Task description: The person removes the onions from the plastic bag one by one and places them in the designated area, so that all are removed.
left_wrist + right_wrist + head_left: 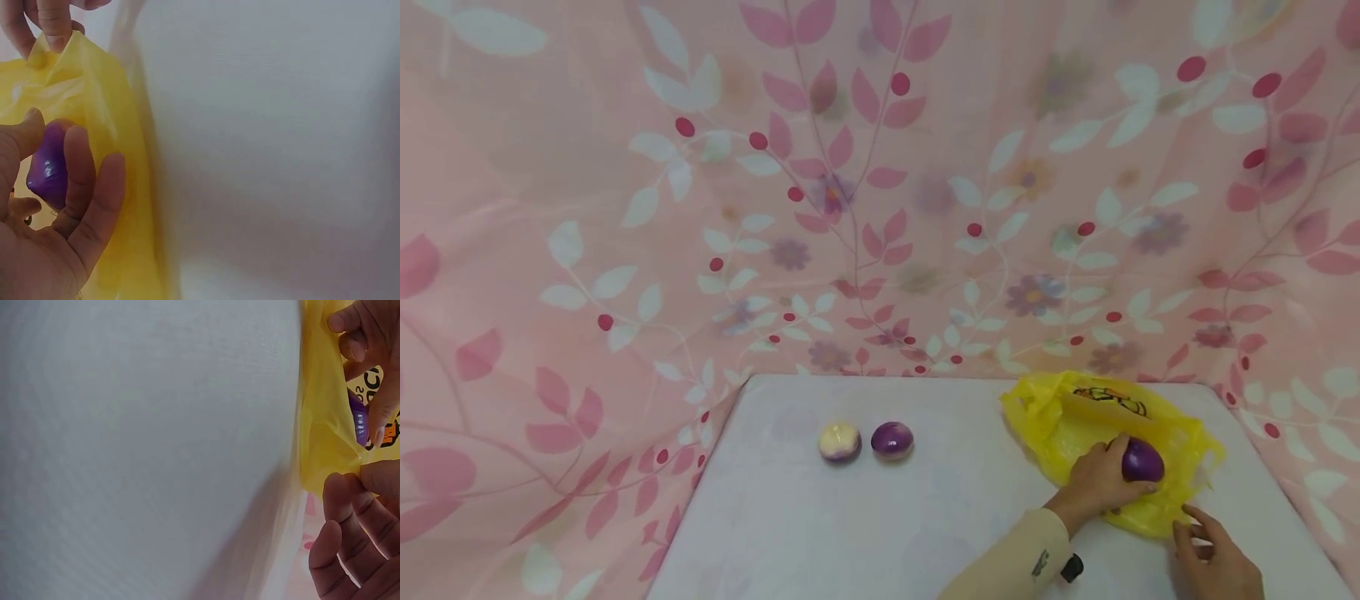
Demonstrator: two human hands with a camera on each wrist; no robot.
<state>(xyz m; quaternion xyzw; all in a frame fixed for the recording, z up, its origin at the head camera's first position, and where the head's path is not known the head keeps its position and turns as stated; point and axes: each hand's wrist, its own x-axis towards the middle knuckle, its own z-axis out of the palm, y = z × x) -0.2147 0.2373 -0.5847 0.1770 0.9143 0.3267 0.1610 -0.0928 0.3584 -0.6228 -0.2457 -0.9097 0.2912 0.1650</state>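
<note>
My left hand [1096, 482] holds a glossy purple, onion-shaped vegetable [1144, 461] between thumb and fingers, over the mouth of a yellow plastic bag [1037, 417]. In the left wrist view, the vegetable [51, 165] is partly covered by my fingers, with the yellow film beyond it. My right hand [1217, 557] pinches the bag's near edge between thumb and fingertips; the right wrist view shows this bag edge [328, 450] drawn up in a fold. Black and orange print marks the bag.
Left of the bag, two more round vegetables lie side by side on the white-covered table [820, 533]: a cream-and-purple one [839, 442] and a purple one [892, 440]. A pink floral curtain [880, 250] hangs behind. A small black object [1072, 568] sits beside my left sleeve.
</note>
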